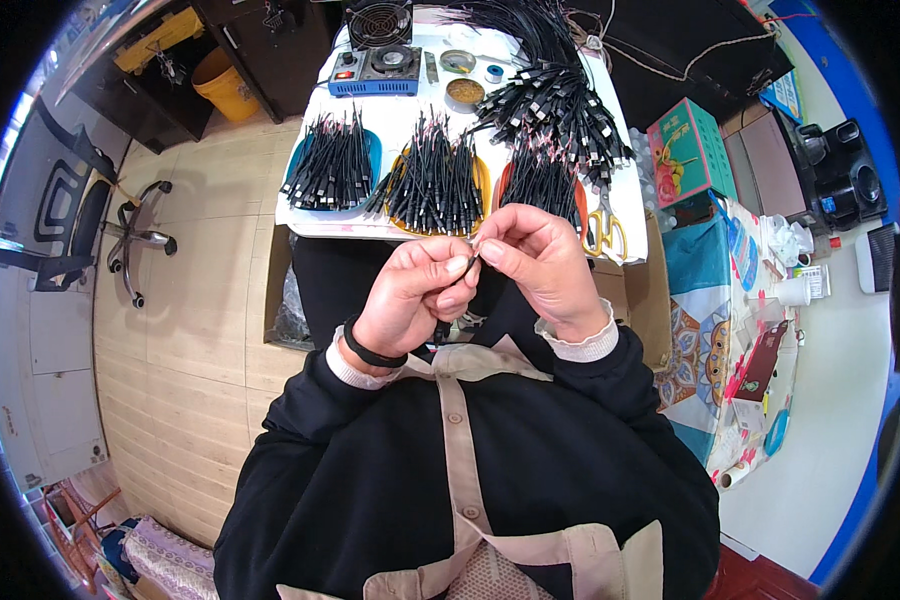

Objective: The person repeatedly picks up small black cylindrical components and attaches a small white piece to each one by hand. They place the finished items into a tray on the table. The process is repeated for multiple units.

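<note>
In front of my chest, just off the near table edge, both hands meet over a short black cable (472,264). My left hand (410,295) is closed round the cable, and a dark end hangs below its fingers. Thumb and forefinger of my right hand (542,268) pinch the thin wire tip at the cable's upper end; the tip itself is mostly hidden. Just beyond my hands, bundles of black cables lie in a blue tray (374,150), a yellow tray (485,185) and a red tray (501,186). Yellow-handled scissors (605,235) rest right of my right hand.
A large pile of black cables with metal plugs (560,115) covers the table's far right. Farther back are a blue soldering station (375,75), a small fan (380,22), a round tin (465,95) and a solder spool (494,74). A cardboard box (648,310) stands at right.
</note>
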Demonstrator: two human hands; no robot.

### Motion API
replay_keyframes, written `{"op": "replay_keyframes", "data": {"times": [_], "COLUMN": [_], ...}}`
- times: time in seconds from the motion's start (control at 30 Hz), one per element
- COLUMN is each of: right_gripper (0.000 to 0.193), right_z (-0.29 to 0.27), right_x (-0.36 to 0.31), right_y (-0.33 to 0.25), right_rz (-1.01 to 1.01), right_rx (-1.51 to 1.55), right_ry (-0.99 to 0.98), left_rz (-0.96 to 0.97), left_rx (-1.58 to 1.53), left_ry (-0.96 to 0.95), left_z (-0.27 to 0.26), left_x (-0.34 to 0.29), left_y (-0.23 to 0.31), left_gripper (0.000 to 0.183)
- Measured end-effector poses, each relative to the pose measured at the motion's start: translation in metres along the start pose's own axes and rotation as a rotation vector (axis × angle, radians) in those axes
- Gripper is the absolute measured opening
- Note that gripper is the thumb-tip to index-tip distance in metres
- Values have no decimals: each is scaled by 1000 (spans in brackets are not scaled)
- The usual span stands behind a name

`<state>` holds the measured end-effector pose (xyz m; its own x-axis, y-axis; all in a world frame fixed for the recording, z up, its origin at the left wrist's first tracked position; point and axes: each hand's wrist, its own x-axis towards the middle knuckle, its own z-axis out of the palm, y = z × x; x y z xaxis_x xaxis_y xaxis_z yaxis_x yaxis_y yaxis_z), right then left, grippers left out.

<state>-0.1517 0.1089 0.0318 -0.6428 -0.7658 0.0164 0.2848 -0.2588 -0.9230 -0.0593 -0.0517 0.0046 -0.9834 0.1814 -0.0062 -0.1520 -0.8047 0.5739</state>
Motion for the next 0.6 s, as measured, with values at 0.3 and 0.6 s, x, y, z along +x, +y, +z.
{"op": "replay_keyframes", "data": {"times": [0.3, 0.6], "right_gripper": [11, 30], "right_z": [-8, -17], "right_x": [2, -3], "right_y": [6, 31], "right_rz": [173, 407], "right_rx": [300, 820], "right_ry": [-20, -89], "left_rz": [278, 215], "left_rx": [481, 778], "left_ry": [51, 59], "left_z": [3, -1], "left_x": [-1, 13], "left_y": [-5, -12], "left_gripper": [19, 17]}}
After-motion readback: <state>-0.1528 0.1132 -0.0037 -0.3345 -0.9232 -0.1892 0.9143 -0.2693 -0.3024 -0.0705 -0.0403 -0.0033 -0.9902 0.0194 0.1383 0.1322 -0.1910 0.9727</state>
